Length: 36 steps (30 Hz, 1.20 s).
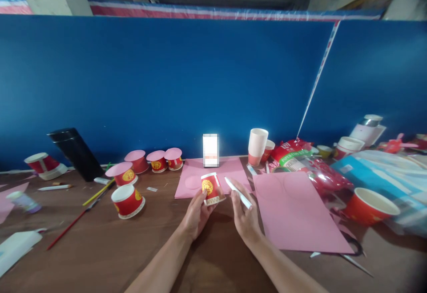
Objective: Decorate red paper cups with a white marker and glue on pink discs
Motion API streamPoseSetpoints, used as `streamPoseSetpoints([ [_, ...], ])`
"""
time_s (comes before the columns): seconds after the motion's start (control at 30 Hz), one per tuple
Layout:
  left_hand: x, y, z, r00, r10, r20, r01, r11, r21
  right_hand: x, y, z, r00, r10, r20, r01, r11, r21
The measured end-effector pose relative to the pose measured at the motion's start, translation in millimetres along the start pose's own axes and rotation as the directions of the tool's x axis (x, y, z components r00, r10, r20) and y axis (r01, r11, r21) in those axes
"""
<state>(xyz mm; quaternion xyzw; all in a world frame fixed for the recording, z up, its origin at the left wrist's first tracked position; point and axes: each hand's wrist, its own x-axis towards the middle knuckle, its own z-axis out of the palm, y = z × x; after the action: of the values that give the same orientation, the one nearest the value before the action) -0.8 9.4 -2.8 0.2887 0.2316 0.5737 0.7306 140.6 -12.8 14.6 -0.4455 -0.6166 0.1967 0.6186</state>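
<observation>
My left hand (197,213) grips a small red paper cup (210,187) with a gold emblem, held tilted above the brown table (100,248). My right hand (245,215) is closed around a white pen (237,192), its tip pointing up and left toward the cup. Just behind the cup lies a pink paper sheet (227,170) with a cut-out pink circle (192,182) on it. A larger pink sheet (296,210) lies right of my right hand.
Several red cups capped with pink discs (156,159) stand along the blue wall (167,84); another (127,201) lies on its side. A phone (211,150), stacked cups (257,145), a black flask (76,153), pencils (96,193), scissors (353,244) and a red bowl (368,205) surround them.
</observation>
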Motion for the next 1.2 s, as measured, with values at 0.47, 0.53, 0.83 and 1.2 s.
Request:
streamPoseSetpoints([
  [0.47,-0.9,-5.2,3.0,1.0,0.024,-0.016,-0.023,0.995,0.099,-1.0,-5.3,0.1,0.998,-0.048,0.036,0.048,0.999,-0.02],
  [0.53,-1.0,-5.5,3.4,0.999,0.023,-0.028,-0.02,0.993,0.113,-1.3,-4.7,0.2,0.998,-0.054,0.031,0.055,0.998,-0.031],
  [0.83,-0.5,-7.5,2.2,0.999,0.035,-0.008,-0.034,0.993,0.116,-3.5,-3.0,-0.1,0.997,-0.06,0.047,0.06,0.998,-0.001],
  [1.2,-1.6,-5.9,5.7,0.999,0.034,-0.024,-0.031,0.992,0.124,-2.3,-5.6,-0.4,0.996,-0.082,0.041,0.084,0.995,-0.05],
])
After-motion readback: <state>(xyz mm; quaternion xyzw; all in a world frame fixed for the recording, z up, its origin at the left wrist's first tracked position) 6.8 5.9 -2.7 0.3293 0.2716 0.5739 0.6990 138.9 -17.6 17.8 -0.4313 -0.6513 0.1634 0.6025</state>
